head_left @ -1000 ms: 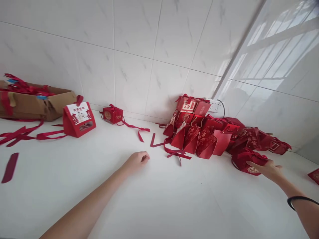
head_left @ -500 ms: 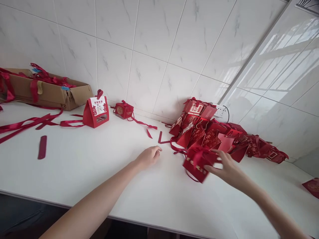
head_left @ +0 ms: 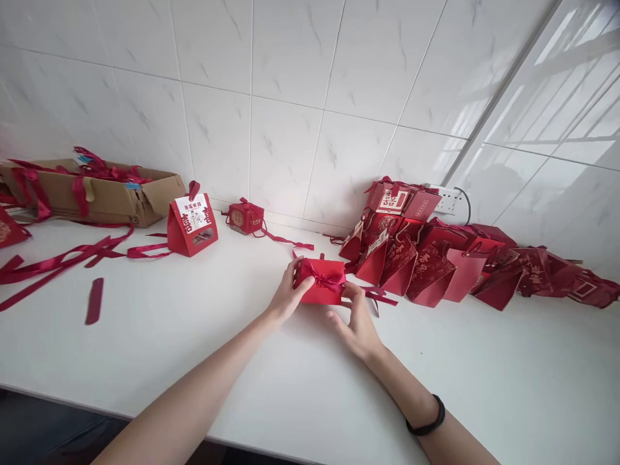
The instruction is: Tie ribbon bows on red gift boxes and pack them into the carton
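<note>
We seem to be steadying the red box [head_left: 327, 296]: left hand [head_left: 287, 294] gripping, right hand [head_left: 359, 328] half-spread at its right side, probably needing to close next

From the view's middle, the tiled wall [head_left: 290, 58] stands at twelve o'clock, an open brown cardboard box [head_left: 113, 203] at nine, a white socket strip [head_left: 446, 201] at three, the white table [head_left: 290, 387] at six.

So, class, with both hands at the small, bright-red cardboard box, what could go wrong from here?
The left hand has its thumb by the shiny, dark-red ribbon bow on the box and might crush it. The loose, flat, dark-red ribbon strips just beyond the right hand might snag its fingers.
</note>
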A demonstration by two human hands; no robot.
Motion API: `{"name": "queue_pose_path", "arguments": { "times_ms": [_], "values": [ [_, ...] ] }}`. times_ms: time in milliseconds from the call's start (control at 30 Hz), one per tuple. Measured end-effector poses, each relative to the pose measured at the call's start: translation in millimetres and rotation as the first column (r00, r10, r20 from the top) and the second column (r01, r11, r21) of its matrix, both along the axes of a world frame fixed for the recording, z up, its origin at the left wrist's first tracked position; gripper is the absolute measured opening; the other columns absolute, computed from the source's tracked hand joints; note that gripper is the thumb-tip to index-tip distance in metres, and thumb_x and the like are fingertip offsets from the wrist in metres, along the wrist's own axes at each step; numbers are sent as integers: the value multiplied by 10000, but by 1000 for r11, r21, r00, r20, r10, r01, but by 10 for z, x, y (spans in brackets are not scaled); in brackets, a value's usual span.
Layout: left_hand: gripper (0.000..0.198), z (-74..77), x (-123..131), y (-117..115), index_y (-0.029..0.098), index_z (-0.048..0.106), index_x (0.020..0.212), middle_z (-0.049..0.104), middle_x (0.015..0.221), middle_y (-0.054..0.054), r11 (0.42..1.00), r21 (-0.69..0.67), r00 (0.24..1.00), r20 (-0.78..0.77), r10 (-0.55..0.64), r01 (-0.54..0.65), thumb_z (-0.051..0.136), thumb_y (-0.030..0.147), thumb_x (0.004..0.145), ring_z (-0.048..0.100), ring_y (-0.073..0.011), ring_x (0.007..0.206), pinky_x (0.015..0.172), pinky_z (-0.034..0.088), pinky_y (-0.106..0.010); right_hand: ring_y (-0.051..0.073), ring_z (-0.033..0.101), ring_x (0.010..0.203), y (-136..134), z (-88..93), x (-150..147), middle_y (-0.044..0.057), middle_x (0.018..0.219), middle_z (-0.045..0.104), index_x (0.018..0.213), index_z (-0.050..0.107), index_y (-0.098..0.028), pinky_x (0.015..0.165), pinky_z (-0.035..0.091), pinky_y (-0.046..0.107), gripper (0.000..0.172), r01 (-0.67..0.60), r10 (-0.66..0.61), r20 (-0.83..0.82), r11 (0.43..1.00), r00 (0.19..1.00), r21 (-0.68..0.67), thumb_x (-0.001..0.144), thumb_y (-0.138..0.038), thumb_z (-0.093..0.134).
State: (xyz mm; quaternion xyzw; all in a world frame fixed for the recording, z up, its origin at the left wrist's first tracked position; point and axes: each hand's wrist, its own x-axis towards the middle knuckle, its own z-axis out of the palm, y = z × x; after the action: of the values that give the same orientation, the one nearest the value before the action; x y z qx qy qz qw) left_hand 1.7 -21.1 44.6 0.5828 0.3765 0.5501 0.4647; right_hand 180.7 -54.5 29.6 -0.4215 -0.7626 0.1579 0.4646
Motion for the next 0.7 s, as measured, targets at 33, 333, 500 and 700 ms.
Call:
{"name": "queue_pose_path", "arguments": {
  "times_ms": [33, 333, 500, 700],
  "values": [
    [603, 7, -4, 0, 219, 337, 1310, 461, 1331, -104, 1000, -9, 1000, -8, -29, 29, 567, 435, 795, 470, -250, 1211, 1006, 397, -379, 231, 575, 951, -12, 39, 41, 101, 1032, 528, 1221, 266, -224, 816, 530, 464, 494, 4, -5, -31, 1000, 1000, -24, 860, -465, 501],
    [652, 98, -13, -51, 213, 321, 1379, 555, 1269, -51, 992, -34, 978, -170, -123, 119, 557, 394, 800, 469, -232, 1235, 1052, 370, -358, 183, 509, 720, -49, 292, 132, 21, 757, 496, 713, 439, -237, 683, 468, 352, 243, 107, -105, -39, 993, 994, 52, 827, -432, 530],
    [614, 74, 17, -67, 219, 372, 1308, 480, 1350, -71, 999, 39, 984, -177, -15, 22, 607, 379, 765, 423, -235, 1282, 1067, 345, -363, 211, 527, 834, -107, 347, 92, 46, 835, 501, 687, 466, -235, 771, 465, 396, 213, 191, -185, -80, 979, 979, 72, 838, -380, 508],
    [233, 102, 43, -141, 202, 466, 845, 601, 1042, -53, 988, 123, 970, -211, 119, -94, 613, 361, 760, 562, -205, 1052, 924, 436, -341, 275, 416, 1265, -92, 377, 96, 86, 1307, 477, 672, 529, -218, 940, 430, 442, 272, 112, -157, -297, 980, 942, -163, 807, -450, 567]
  ]
}}
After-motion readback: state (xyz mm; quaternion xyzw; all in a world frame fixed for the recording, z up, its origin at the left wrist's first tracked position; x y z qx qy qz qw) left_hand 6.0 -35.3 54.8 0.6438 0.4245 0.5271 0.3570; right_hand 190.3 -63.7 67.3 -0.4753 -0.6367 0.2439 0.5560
